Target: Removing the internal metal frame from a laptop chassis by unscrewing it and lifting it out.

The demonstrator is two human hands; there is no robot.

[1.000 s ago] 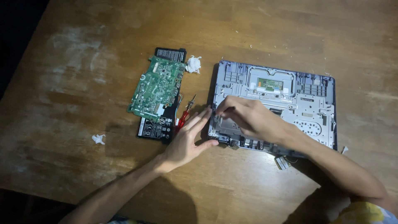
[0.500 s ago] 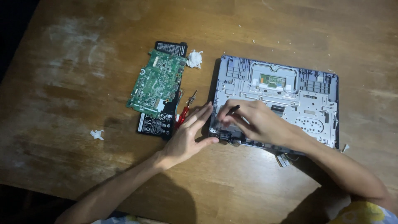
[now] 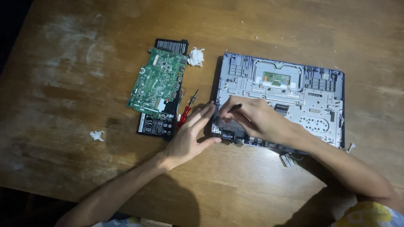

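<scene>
Fingers of my right hand (image 3: 256,120) pinch a thin dark tool (image 3: 235,106), its tip pointing left and up over the near left part of an opened laptop chassis (image 3: 294,98). My left hand (image 3: 191,136) lies open, fingers straight and together, its fingertips against the chassis's left edge and thumb at the near left corner; it grasps nothing. The grey metal chassis sits on the wooden table (image 3: 84,75), right of centre, with a small green board (image 3: 276,78) set in its far middle. Just left of my left hand lies a red-handled screwdriver (image 3: 187,110). Beyond that, a green circuit board (image 3: 158,82) rests slantwise atop a flat black battery pack (image 3: 162,122). A crumpled white wad (image 3: 195,56) sits by the board's far corner; a smaller white scrap (image 3: 97,135) lies well apart at left.
</scene>
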